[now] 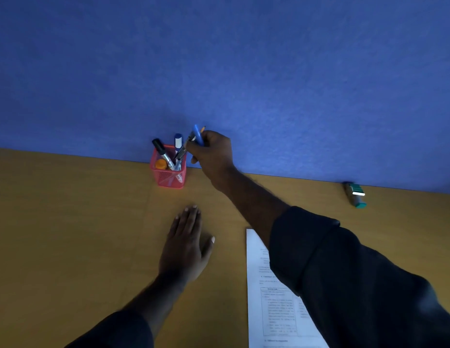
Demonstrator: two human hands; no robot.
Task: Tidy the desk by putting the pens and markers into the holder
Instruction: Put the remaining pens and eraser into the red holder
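Dark sleeves (344, 272) fill the near corners of the frame, and a printed sheet (269, 310) is seen lying partly under the right forearm on the wooden desk (68, 234). At the far edge, against the blue partition (219, 59), the pink mesh holder (168, 175) is shown already loaded with a black-capped marker (161, 151), a blue-and-white marker (178, 141) and an orange-topped item (160, 164). The right hand (214, 156) is closed around a small bundle of pens (197, 136), held tilted with the lower ends angled toward the holder's mouth and apparently at its rim; whether the tips are already inside cannot be told. The left hand (186, 244) is laid flat on the desk, fingers extended, nothing gripped, well short of the holder. For a clean drop, the bundle is best brought more upright over the free right side of the opening and released only once the tips are past the rim, so the markers already inside are not levered out and the light holder is not tipped. Little room is left behind the holder, which is set just beside the partition; open desk is available in front and to the left. A green-and-grey object (355, 194), possibly a stamp, is left far to the right by the partition.
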